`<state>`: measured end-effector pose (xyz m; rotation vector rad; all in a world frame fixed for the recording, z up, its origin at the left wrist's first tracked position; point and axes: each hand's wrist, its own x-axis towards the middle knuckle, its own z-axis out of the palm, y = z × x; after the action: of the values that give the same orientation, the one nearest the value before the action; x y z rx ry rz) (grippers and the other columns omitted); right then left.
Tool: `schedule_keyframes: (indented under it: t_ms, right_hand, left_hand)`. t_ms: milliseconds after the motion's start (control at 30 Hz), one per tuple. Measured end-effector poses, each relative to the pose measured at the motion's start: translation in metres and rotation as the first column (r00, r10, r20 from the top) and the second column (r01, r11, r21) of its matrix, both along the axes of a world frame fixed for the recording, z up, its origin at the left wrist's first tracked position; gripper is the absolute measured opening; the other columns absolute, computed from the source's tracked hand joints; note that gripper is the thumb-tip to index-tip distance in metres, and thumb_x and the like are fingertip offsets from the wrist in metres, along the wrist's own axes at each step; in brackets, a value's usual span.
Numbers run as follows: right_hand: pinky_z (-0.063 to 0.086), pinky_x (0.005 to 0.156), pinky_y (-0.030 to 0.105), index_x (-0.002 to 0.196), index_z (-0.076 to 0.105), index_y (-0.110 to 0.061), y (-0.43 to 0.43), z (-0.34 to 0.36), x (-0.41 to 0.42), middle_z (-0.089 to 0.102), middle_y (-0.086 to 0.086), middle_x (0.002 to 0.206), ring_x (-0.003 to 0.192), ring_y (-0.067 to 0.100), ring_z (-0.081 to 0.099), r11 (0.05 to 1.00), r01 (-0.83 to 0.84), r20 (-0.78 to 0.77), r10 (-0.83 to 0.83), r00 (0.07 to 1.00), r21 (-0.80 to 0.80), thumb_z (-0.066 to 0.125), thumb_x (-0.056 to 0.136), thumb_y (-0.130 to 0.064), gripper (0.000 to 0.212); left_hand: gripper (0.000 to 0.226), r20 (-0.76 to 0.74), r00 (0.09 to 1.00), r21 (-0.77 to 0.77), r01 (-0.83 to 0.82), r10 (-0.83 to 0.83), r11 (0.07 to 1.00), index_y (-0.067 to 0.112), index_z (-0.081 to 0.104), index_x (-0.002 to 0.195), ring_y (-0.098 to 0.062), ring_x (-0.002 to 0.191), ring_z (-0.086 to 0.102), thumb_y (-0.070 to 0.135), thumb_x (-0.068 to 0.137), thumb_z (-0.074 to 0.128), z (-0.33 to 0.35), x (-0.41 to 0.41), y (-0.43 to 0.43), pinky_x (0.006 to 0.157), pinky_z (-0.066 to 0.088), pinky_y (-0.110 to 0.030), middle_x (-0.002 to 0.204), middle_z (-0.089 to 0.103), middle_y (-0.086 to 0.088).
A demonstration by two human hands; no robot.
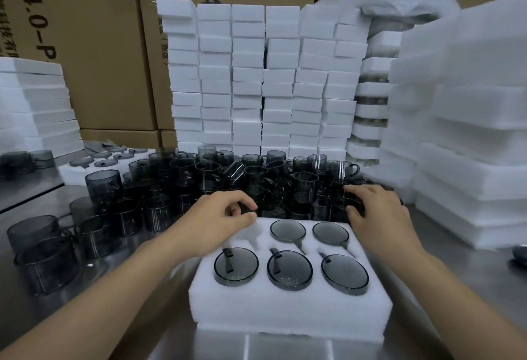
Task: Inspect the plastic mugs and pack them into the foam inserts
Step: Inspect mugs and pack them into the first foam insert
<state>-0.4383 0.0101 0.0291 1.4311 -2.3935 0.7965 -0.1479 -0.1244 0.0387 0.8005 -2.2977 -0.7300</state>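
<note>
A white foam insert sat on the steel surface, with five grey plastic mugs seated in its slots and the back-left slot bare. The left hand hovered over that slot, its grip loosely curled, apart and holding nothing visible. The right hand had its grip clamped around a dark mug at the edge of the loose pile just behind the insert. Foam stacks and cardboard boxes rose behind

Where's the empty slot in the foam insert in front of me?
Head view: the empty slot is at the foam insert's far left corner, just under the left hand, left of the nearest back-row mug.
</note>
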Motion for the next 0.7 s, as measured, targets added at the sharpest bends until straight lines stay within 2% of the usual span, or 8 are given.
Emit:
schedule_keyframes:
  t_ms: [100, 233, 367, 467, 533, 600, 633, 700]
  right_hand:
    - [0.042, 0.108, 0.046, 0.146, 0.062, -0.038, -0.001, -0.004, -0.006, 0.056, -0.005, 0.151, 0.141, 0.028, 0.046, 0.998, 0.002, 0.013, -0.003, 1.000, 0.066, 0.062, 0.104, -0.034, 0.042]
    - [0.045, 0.102, 0.042, 0.117, 0.076, -0.039, -0.004, -0.008, -0.011, 0.061, -0.007, 0.139, 0.134, 0.025, 0.051, 0.998, -0.003, 0.038, 0.000, 0.999, 0.068, 0.063, 0.104, -0.036, 0.018]
    - [0.046, 0.102, 0.043, 0.110, 0.076, -0.037, -0.008, -0.007, -0.008, 0.061, -0.007, 0.137, 0.131, 0.026, 0.051, 0.997, -0.002, 0.042, -0.001, 0.999, 0.074, 0.062, 0.104, -0.033, 0.015]
    - [0.044, 0.101, 0.044, 0.092, 0.072, -0.037, -0.007, 0.000, -0.003, 0.063, -0.006, 0.129, 0.127, 0.027, 0.053, 1.000, -0.010, 0.094, 0.013, 0.996, -0.028, 0.063, 0.101, -0.029, 0.015]
    - [0.046, 0.101, 0.044, 0.079, 0.063, -0.038, -0.005, 0.008, 0.001, 0.066, -0.003, 0.122, 0.124, 0.029, 0.054, 0.992, -0.038, 0.138, 0.055, 0.989, -0.124, 0.062, 0.099, -0.024, 0.025]
    - [0.044, 0.107, 0.046, 0.078, 0.062, -0.035, -0.003, 0.015, 0.005, 0.067, 0.002, 0.120, 0.126, 0.031, 0.054, 0.970, -0.081, 0.154, 0.119, 0.981, -0.230, 0.063, 0.099, -0.018, 0.027]
    - [0.042, 0.110, 0.044, 0.081, 0.065, -0.031, -0.003, 0.018, 0.008, 0.065, 0.003, 0.121, 0.128, 0.031, 0.053, 0.950, -0.102, 0.144, 0.149, 0.978, -0.294, 0.063, 0.099, -0.015, 0.024]
    - [0.033, 0.106, 0.027, 0.088, 0.067, -0.027, 0.001, 0.025, 0.016, 0.057, -0.002, 0.120, 0.129, 0.030, 0.051, 0.898, -0.128, 0.104, 0.188, 0.977, -0.420, 0.065, 0.100, -0.013, 0.019]
  left_hand:
    - [0.006, 0.012, 1.000, -0.002, 0.000, 0.001, 1.000, 0.040, 0.076, 0.104, 0.000, 0.066, 0.053, 0.039, 0.102, 0.070, 0.000, 0.000, -0.001, 0.066, 0.042, -0.019, 0.075, 0.061, 0.011]
    - [0.009, 0.042, 0.999, -0.029, -0.003, 0.005, 1.000, 0.040, 0.077, 0.100, -0.002, 0.067, 0.052, 0.039, 0.103, 0.069, -0.001, 0.001, -0.002, 0.070, 0.044, -0.026, 0.075, 0.061, 0.011]
    - [0.011, 0.049, 0.999, -0.026, -0.003, 0.004, 1.000, 0.039, 0.077, 0.097, -0.002, 0.068, 0.052, 0.040, 0.103, 0.068, -0.001, 0.001, -0.002, 0.072, 0.046, -0.029, 0.076, 0.061, 0.012]
    - [0.013, 0.075, 0.997, -0.044, -0.007, 0.010, 0.999, 0.040, 0.077, 0.097, -0.006, 0.074, 0.056, 0.042, 0.103, 0.066, 0.000, 0.001, -0.002, 0.076, 0.050, -0.032, 0.083, 0.066, 0.009]
    - [0.013, 0.095, 0.995, -0.061, -0.005, 0.010, 0.998, 0.041, 0.076, 0.097, -0.011, 0.080, 0.059, 0.043, 0.103, 0.065, 0.001, 0.002, -0.001, 0.080, 0.053, -0.037, 0.087, 0.067, 0.006]
    - [0.013, 0.109, 0.994, -0.082, -0.008, 0.017, 0.997, 0.041, 0.076, 0.097, -0.011, 0.083, 0.060, 0.043, 0.103, 0.064, 0.002, 0.002, 0.000, 0.082, 0.053, -0.040, 0.089, 0.067, 0.005]
    - [0.013, 0.116, 0.993, -0.095, -0.013, 0.024, 0.995, 0.041, 0.075, 0.097, -0.011, 0.083, 0.060, 0.043, 0.103, 0.064, 0.003, 0.002, 0.001, 0.083, 0.054, -0.041, 0.089, 0.066, 0.006]
    - [0.012, 0.130, 0.990, -0.129, -0.030, 0.047, 0.991, 0.042, 0.074, 0.097, -0.008, 0.085, 0.060, 0.045, 0.103, 0.063, 0.004, 0.003, 0.003, 0.083, 0.055, -0.041, 0.090, 0.065, 0.010]
